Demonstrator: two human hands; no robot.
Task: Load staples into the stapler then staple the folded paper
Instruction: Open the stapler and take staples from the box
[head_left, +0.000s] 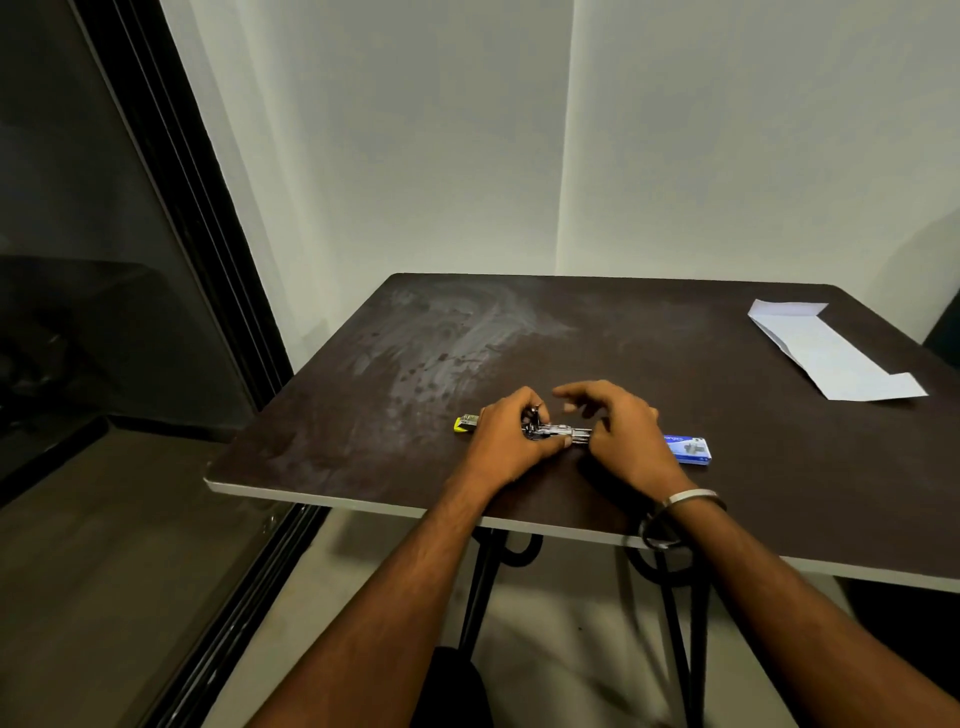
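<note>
The stapler (558, 432) lies opened flat on the dark table (571, 338), its metal channel showing between my hands and its yellow end (464, 424) sticking out to the left. My left hand (511, 434) grips the stapler's hinge end. My right hand (618, 431) rests over the channel's right end, thumb and a finger pinched at the metal and the other fingers spread; whether it holds staples is hidden. A blue staple box (688, 449) lies just right of my right hand. The folded white paper (831, 351) lies at the far right of the table.
The table's near edge (363, 503) runs just below my wrists, with black metal legs (480, 587) beneath. A white wall stands behind the table and a dark glass sliding door (104, 260) is to the left. A metal bangle (693, 498) circles my right wrist.
</note>
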